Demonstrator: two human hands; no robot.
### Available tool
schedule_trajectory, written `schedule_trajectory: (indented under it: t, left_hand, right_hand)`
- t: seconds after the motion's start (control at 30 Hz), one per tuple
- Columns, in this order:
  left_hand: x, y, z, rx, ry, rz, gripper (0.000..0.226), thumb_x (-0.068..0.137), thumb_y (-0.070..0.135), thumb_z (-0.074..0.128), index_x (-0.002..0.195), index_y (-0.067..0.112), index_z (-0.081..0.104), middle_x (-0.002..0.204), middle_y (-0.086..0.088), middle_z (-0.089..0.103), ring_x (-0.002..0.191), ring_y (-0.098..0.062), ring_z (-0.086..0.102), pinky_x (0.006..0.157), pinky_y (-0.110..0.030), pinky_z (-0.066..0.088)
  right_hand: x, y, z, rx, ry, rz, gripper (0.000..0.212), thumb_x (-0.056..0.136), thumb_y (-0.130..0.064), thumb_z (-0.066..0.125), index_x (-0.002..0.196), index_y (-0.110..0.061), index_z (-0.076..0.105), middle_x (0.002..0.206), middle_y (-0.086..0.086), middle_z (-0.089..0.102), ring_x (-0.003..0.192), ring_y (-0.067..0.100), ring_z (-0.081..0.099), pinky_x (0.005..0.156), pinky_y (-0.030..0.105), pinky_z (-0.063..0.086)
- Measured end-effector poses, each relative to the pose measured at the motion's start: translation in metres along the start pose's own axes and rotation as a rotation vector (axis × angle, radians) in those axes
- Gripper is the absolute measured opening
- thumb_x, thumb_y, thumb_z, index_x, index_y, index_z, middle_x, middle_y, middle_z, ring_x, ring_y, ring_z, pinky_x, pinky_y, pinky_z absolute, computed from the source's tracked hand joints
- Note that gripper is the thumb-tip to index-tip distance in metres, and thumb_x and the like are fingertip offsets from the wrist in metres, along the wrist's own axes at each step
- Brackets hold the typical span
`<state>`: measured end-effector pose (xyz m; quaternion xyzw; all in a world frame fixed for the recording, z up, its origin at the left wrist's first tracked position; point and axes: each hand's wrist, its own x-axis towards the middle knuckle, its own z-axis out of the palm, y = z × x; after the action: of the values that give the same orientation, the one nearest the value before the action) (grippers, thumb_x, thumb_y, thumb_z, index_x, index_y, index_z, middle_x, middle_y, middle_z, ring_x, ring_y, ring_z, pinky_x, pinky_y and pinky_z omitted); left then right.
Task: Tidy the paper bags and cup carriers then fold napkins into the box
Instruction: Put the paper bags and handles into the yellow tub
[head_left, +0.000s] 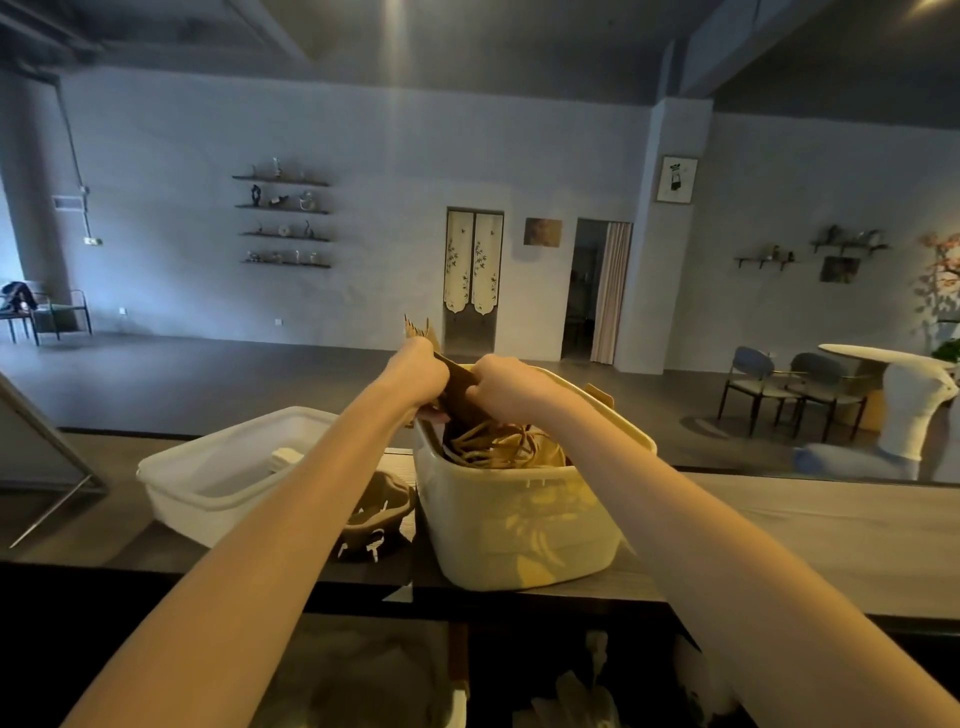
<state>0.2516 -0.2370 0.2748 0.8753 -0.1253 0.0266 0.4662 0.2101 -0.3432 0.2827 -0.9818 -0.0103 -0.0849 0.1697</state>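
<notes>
Both hands work at the far rim of the cream plastic tub (524, 525), which stands on the dark worktop (831, 551) at about twelve o'clock from the person. The left hand (415, 371) has its fingers clenched around a bundle of flat brown paper bags (457, 387), whose serrated top edges stick up at eleven o'clock above the knuckles. The right hand (501, 382) grips the same bundle just beside it, fingers curled over the paper. Held upright between two hands like this, the bags can probably be squared together and slid down edge-on against the tub's wall, which keeps them flat and saves room.

Inside the tub lies a tangle of tan paper-cord bag handles (493, 447) with more brown paper beneath; the translucent wall shows pale shapes further down that cannot be made out. At ten o'clock from the tub, close by but apart, sits a clear plastic box (223, 483) with a small stack of white napkins (285, 460) in its far corner. Between the two containers, on the worktop, rests a brown moulded-pulp cup carrier (376, 514), tilted and not yet stowed.
</notes>
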Motion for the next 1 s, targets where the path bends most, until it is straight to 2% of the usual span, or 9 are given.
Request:
schedule_trajectory:
  t: [0.1, 0.17, 0.27, 0.33, 0.47, 0.57, 0.67, 0.83, 1.0]
  left_hand:
    - [0.004, 0.007, -0.003, -0.009, 0.017, -0.023, 0.027, 0.096, 0.007, 0.044, 0.122, 0.001, 0.041, 0.098, -0.019, 0.055, 0.070, -0.023, 0.059, 0.033, -0.019, 0.046]
    - [0.006, 0.004, -0.003, -0.032, 0.018, -0.068, 0.038, 0.096, 0.019, 0.048, 0.128, 0.002, 0.036, 0.103, -0.018, 0.055, 0.074, -0.023, 0.060, 0.040, -0.022, 0.050]
    - [0.007, -0.002, -0.003, 0.010, 0.016, -0.073, 0.073, 0.088, 0.042, 0.058, 0.143, 0.013, 0.019, 0.129, -0.017, 0.045, 0.110, -0.031, 0.054, 0.079, -0.036, 0.055]
    - [0.006, -0.002, -0.002, 0.046, -0.009, -0.008, 0.072, 0.087, 0.035, 0.061, 0.144, 0.022, 0.019, 0.138, -0.017, 0.037, 0.119, -0.031, 0.045, 0.094, -0.042, 0.048]
    - [0.002, 0.000, -0.003, 0.172, -0.089, 0.033, 0.032, 0.094, 0.021, 0.049, 0.123, 0.010, 0.052, 0.121, -0.015, 0.052, 0.098, -0.024, 0.049, 0.071, -0.030, 0.046]
    - [0.002, -0.005, -0.002, 0.121, -0.078, 0.025, 0.025, 0.091, 0.018, 0.047, 0.110, 0.005, 0.056, 0.110, -0.016, 0.055, 0.090, -0.024, 0.051, 0.062, -0.027, 0.046]
    - [0.005, -0.007, 0.000, 0.115, -0.033, 0.030, 0.019, 0.091, 0.020, 0.046, 0.098, 0.005, 0.055, 0.101, -0.014, 0.055, 0.083, -0.020, 0.050, 0.062, -0.027, 0.043]
    - [0.004, -0.006, 0.002, 0.143, -0.017, 0.011, 0.030, 0.091, 0.024, 0.047, 0.116, 0.008, 0.053, 0.117, -0.013, 0.053, 0.104, -0.025, 0.048, 0.074, -0.035, 0.047]
    - [-0.002, -0.001, 0.001, 0.169, -0.053, -0.031, 0.035, 0.092, 0.022, 0.049, 0.123, 0.007, 0.049, 0.116, -0.013, 0.051, 0.092, -0.022, 0.047, 0.050, -0.028, 0.038]
  right_hand:
    - [-0.004, -0.005, -0.003, 0.089, -0.129, -0.008, 0.032, 0.102, -0.023, 0.036, 0.114, -0.002, 0.056, 0.083, 0.008, 0.055, 0.078, 0.016, 0.053, 0.077, 0.027, 0.044]
    - [-0.010, -0.005, -0.010, 0.169, -0.244, -0.002, 0.037, 0.102, -0.031, 0.033, 0.123, -0.007, 0.052, 0.102, 0.012, 0.058, 0.091, 0.018, 0.053, 0.087, 0.029, 0.042]
    - [-0.016, 0.009, -0.019, 0.360, -0.350, 0.010, 0.041, 0.102, -0.035, 0.034, 0.136, -0.014, 0.041, 0.127, 0.010, 0.055, 0.106, 0.021, 0.054, 0.099, 0.035, 0.042]
    - [-0.018, 0.022, -0.023, 0.485, -0.351, -0.004, 0.037, 0.102, -0.029, 0.036, 0.134, -0.014, 0.045, 0.127, 0.008, 0.057, 0.110, 0.023, 0.057, 0.097, 0.036, 0.044]
    - [-0.010, 0.047, -0.024, 0.588, -0.138, 0.052, 0.032, 0.102, -0.023, 0.037, 0.119, -0.008, 0.060, 0.100, 0.004, 0.066, 0.089, 0.018, 0.064, 0.078, 0.027, 0.053]
    - [-0.003, 0.076, -0.020, 0.253, 0.121, 0.215, 0.031, 0.100, -0.022, 0.041, 0.112, -0.001, 0.060, 0.087, 0.007, 0.060, 0.076, 0.017, 0.059, 0.072, 0.026, 0.052]
    - [-0.006, 0.093, -0.008, -0.052, 0.053, 0.284, 0.024, 0.097, -0.027, 0.047, 0.101, -0.005, 0.057, 0.080, 0.005, 0.055, 0.080, 0.018, 0.058, 0.080, 0.028, 0.050]
    - [-0.010, 0.083, 0.010, -0.352, 0.026, 0.234, 0.014, 0.098, -0.024, 0.045, 0.090, -0.016, 0.053, 0.080, 0.000, 0.054, 0.083, 0.016, 0.055, 0.082, 0.030, 0.046]
    - [-0.011, 0.081, 0.019, -0.393, 0.062, 0.198, 0.011, 0.097, -0.018, 0.048, 0.103, -0.014, 0.057, 0.088, 0.001, 0.055, 0.082, 0.015, 0.053, 0.073, 0.026, 0.043]
